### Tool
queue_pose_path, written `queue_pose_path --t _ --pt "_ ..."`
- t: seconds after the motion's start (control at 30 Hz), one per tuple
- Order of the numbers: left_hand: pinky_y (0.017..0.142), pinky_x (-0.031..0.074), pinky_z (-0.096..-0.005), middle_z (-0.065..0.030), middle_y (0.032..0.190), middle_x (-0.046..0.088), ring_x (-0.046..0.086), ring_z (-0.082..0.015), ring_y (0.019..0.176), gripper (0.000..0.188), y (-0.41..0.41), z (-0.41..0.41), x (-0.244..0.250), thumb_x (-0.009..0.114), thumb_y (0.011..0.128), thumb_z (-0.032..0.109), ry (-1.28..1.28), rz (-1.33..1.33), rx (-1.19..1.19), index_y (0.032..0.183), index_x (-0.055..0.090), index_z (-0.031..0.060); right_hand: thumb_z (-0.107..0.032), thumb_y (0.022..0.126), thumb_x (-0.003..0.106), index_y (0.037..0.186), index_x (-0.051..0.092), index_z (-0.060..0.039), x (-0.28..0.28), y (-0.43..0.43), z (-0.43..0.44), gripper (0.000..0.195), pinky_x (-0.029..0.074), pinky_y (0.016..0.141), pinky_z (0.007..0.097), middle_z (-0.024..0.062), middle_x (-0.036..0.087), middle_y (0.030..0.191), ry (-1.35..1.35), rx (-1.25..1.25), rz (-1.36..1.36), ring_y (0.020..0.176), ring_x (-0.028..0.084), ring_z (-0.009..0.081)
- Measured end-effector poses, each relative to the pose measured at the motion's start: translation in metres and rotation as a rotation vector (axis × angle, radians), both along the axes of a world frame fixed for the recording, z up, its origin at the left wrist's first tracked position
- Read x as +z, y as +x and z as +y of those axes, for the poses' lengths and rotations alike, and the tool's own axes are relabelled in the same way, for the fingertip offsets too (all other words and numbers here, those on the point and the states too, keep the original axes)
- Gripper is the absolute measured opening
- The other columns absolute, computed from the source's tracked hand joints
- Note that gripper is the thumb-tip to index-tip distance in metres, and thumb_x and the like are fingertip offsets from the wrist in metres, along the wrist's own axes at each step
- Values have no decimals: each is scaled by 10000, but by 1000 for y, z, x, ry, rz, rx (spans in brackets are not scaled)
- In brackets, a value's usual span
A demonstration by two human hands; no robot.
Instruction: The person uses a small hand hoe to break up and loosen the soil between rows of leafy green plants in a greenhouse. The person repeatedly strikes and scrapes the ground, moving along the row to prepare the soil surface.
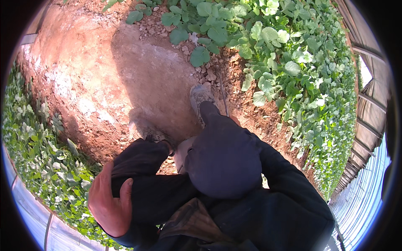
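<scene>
My left hand (110, 200) rests against my dark-trousered left leg (141, 160), thumb spread from the fingers, holding nothing. Only a sliver of my right hand (235, 120) shows past my bent right knee (224, 160); the knee hides the rest. Close beside that hand, a thin, dark, slightly curved tool (223, 94) reaches out over the soil, perhaps a blade. Its near end is hidden, so the grip cannot be seen. Leafy green plants (270, 62) grow in front of me and to the right, with the nearest leaves just beyond the tool.
My dusty right shoe (201, 97) stands on a packed dirt path (150, 69). Crumbly soil (257, 122) edges the right-hand bed. Another band of leafy plants (53, 175) grows on the left. Greenhouse sheeting (361, 188) and ribs (370, 103) curve along the right side.
</scene>
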State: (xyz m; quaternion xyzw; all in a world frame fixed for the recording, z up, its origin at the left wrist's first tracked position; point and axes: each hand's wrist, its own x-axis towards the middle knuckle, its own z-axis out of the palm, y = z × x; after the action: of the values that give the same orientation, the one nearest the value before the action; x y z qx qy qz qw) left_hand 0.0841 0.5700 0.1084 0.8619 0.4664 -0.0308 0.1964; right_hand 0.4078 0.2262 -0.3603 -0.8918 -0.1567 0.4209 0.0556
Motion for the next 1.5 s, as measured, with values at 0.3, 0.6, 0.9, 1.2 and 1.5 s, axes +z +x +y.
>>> queue_pose_path --t 0.3,0.6,0.9,1.2,1.5 --pt "921 544 -458 -238 1194 710 693 -409 1068 489 7 0 6 751 901 146 -43 61 -26 1345 622 -16 -345 936 542 1037 687 7 80 -8 28 394 543 894 544 308 710 984 94 -77 -16 989 686 488" --pt "917 543 -461 -231 1190 714 695 -406 1062 489 9 0 5 751 902 154 -21 83 -26 1345 625 -11 -303 945 586 1077 596 -21 96 -7 46 311 546 854 562 304 711 957 20 -59 -114 953 688 495" --pt "840 542 -488 -217 1129 719 688 -431 992 501 12 -3 6 777 884 274 34 64 -12 1290 657 7 -276 957 531 1037 603 -22 102 -1 62 276 525 822 594 308 691 882 177 -72 -146 900 672 512" --pt "846 538 -484 -217 1127 720 690 -427 991 500 19 -3 -1 783 876 262 42 48 -48 1297 660 22 -330 962 520 972 674 -10 60 9 49 355 524 839 555 288 702 952 188 -44 -111 944 663 501" --pt "847 543 -481 -215 1147 718 691 -426 1010 494 20 -5 5 783 872 238 29 89 3 1302 660 27 -337 956 507 992 695 -29 82 -3 25 362 529 842 559 285 705 949 223 -63 -57 944 671 498"
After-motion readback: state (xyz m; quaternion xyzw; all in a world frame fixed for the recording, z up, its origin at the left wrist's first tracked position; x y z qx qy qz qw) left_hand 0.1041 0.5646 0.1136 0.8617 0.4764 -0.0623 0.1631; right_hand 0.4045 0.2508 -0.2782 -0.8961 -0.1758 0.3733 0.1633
